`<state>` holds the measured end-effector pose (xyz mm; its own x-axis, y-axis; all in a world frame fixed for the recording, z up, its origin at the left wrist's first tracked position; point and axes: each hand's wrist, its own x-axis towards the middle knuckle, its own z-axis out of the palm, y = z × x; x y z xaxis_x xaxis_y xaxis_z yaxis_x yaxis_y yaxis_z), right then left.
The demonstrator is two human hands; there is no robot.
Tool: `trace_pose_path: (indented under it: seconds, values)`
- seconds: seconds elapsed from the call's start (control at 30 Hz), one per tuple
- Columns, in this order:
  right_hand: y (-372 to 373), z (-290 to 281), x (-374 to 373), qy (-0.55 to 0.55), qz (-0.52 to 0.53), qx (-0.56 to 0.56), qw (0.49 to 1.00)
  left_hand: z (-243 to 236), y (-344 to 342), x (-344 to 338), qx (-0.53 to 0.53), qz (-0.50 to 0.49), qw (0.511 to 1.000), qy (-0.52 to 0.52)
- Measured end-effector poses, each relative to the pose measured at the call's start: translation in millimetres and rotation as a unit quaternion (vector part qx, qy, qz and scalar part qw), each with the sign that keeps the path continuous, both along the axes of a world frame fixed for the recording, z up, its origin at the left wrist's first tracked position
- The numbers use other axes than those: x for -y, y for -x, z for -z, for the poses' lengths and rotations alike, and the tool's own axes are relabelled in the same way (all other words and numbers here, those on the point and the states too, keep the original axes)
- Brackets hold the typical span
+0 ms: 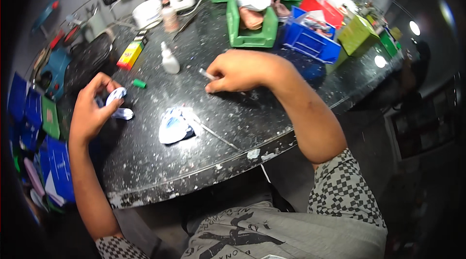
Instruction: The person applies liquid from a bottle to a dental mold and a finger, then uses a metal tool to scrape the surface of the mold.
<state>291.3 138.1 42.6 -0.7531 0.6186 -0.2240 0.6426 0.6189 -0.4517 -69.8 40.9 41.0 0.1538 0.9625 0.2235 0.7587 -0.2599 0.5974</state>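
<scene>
My left hand (92, 108), at the left of the black worktop, is closed in a pinch on a small white-and-blue piece (116, 95). Another whitish strip (123, 114) shows just below it; whether the two are joined I cannot tell. Further right, my right hand (242, 71) hovers over or rests on the worktop, its fingers closed around a short whitish stick (206, 73) whose end pokes out to the left. Between the hands lies a white-and-blue cast (174, 127), brightly lit. Beside it a thin metal rod-like tool (216, 133) slants toward the front edge.
A white dropper bottle (170, 61), a green cap (139, 83) and a yellow-red box (132, 54) stand or lie behind the cast. Green (252, 41) and blue (310, 48) bins line the back right. More blue bins (58, 169) sit at the left.
</scene>
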Motion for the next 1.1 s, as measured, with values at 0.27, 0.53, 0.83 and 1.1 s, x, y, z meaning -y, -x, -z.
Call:
trace_pose_path:
  seconds: [0.27, 0.53, 0.83, 1.1]
  values:
    - [-10.5, 0.2, 4.2, -0.074, 0.023, -0.023, 0.997, 5.3, -42.6, 10.3, 0.257, 0.037, 0.966, 0.007]
    - [-5.1, -5.6, -18.3, -0.187, 0.021, -0.259, 0.947, 33.0, -17.8, 6.0, 0.36, -0.034, 0.931, 0.058]
    - [11.5, -46.0, 56.0, -0.189, 0.312, -0.447, 0.817, -24.0, -66.4, 70.2, 0.628, -0.216, 0.73, 0.164]
    - [-54.0, -58.7, 210.4, -0.029, 0.388, -0.225, 0.894, -87.7, -70.3, 73.9, 0.688, -0.076, 0.674, 0.257]
